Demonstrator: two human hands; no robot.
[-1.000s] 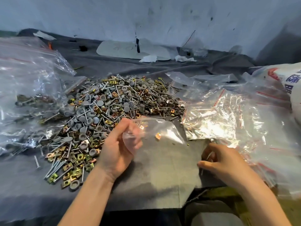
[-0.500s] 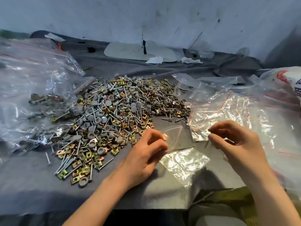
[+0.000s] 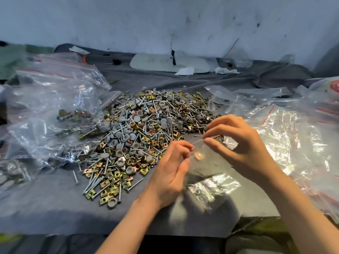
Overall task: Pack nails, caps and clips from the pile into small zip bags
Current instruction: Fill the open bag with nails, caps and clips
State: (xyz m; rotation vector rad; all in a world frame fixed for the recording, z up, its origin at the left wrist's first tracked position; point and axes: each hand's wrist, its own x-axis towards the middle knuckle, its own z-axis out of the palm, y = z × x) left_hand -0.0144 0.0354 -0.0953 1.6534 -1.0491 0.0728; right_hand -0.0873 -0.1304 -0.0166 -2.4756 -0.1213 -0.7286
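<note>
Hardware lies heaped in the middle of the frame: a pile of silver nails, round grey caps and brass-coloured square clips, spread on a grey cloth. Just right of the pile's lower edge I hold a small zip bag of clear plastic between both hands. My left hand pinches one side of its top edge between thumb and curled fingers. My right hand pinches the other side between thumb and forefinger, a little higher in the frame. The two hands are close together but not touching, with the top of the bag stretched between them. One coppery clip shows through the plastic, just right of my left fingertips. The bag's lower part sags toward the cloth at lower centre and catches the light. Whether its mouth is parted or sealed I cannot tell. At the left of the frame, large clear bags with red zip lines hold dark hardware. At the right, a heap of empty zip bags with red strips glints. A lone nail lies on the cloth just left of the pile's lower part. At upper centre a pale flat sheet lies at the foot of a stained wall.
</note>
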